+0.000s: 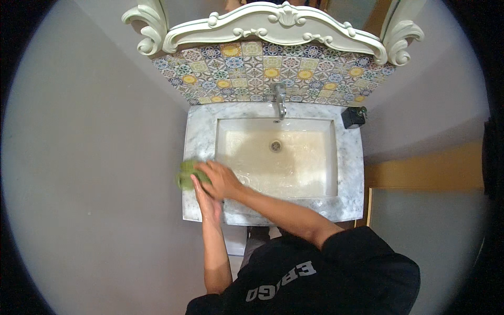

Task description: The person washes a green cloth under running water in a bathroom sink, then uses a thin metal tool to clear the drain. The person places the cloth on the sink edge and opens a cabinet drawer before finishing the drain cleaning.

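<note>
Two hands press a green cloth [185, 176] on a marble sink top.

Right hand [221, 179] fingers curl over the cloth – left hand [206, 202] lies flat beside it – at the counter's [350, 173] left edge; the basin [281, 157] looks wet, other surfaces apparently unwiped.

The right hand [220, 179] hides part of the green cloth [185, 176]; the mirror frame [273, 23] is cut off above.
</note>
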`<state>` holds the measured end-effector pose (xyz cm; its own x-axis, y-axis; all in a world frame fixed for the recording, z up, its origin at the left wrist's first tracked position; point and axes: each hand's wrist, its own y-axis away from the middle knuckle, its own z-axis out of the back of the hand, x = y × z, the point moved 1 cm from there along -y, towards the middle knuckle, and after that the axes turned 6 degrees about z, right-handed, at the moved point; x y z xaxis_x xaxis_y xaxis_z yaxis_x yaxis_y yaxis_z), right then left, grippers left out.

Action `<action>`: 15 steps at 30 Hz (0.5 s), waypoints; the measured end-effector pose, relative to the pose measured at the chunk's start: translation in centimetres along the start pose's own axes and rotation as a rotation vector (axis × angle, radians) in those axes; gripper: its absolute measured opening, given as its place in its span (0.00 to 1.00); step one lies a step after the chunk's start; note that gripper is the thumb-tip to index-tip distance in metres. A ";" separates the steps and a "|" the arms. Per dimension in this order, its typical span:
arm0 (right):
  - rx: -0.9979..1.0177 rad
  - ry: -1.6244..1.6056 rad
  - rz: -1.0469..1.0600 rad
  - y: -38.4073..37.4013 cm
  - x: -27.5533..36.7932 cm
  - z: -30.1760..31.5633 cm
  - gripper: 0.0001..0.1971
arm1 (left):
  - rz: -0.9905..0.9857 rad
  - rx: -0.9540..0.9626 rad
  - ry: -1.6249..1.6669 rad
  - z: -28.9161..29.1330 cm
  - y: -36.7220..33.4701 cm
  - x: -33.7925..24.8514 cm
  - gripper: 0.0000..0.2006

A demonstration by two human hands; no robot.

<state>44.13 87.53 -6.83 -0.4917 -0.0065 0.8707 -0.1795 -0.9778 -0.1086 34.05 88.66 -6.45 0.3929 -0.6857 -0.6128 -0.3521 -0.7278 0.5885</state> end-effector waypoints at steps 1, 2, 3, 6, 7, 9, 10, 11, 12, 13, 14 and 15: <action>-0.084 0.019 0.054 2.4 0.9 -0.5 0.28 | 0.007 0.073 -0.016 -0.4 -0.1 0.2 0.32; -0.166 0.034 0.110 3.9 1.2 -0.5 0.28 | 0.012 0.141 -0.033 -0.3 -0.5 0.5 0.31; -0.160 0.006 0.084 4.8 0.9 0.3 0.29 | 0.016 0.214 -0.050 -0.3 -1.0 0.9 0.29; -0.116 -0.007 -0.010 9.0 -0.3 4.4 0.31 | 0.102 0.270 0.013 -1.1 -3.3 3.6 0.25; -0.068 0.030 -0.040 10.8 -0.1 6.0 0.32 | 0.114 0.272 0.009 -1.5 -3.9 4.1 0.24; -0.196 0.191 -0.055 15.3 0.0 9.8 0.31 | 0.160 0.223 -0.010 -2.9 -5.0 3.8 0.24; -0.285 0.137 -0.153 17.9 -0.2 11.5 0.30 | 0.101 0.244 0.002 -4.4 -4.4 2.8 0.24; -0.376 0.081 -0.247 20.6 -0.5 13.1 0.29 | 0.039 0.267 0.014 -5.7 -4.2 2.2 0.23; -0.502 0.010 -0.339 23.7 -1.3 14.3 0.28 | -0.076 0.300 -0.136 -6.9 -5.8 2.0 0.23; -0.623 -0.073 -0.423 26.8 -2.1 14.8 0.27 | -0.203 0.324 -0.288 -7.4 -8.0 1.8 0.23; -0.725 -0.079 -0.521 29.7 -2.0 15.4 0.25 | -0.321 0.347 -0.442 -7.0 -9.3 2.1 0.23; -0.831 -0.091 -0.610 32.1 -1.9 15.8 0.23 | -0.275 0.324 -0.525 -6.2 -9.7 2.1 0.23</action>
<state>52.76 52.86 -4.44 -0.0604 0.3919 0.9180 -0.9252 -0.3671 0.0959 43.58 94.36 -10.20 0.0684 -0.3318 -0.9409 -0.5679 -0.7883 0.2368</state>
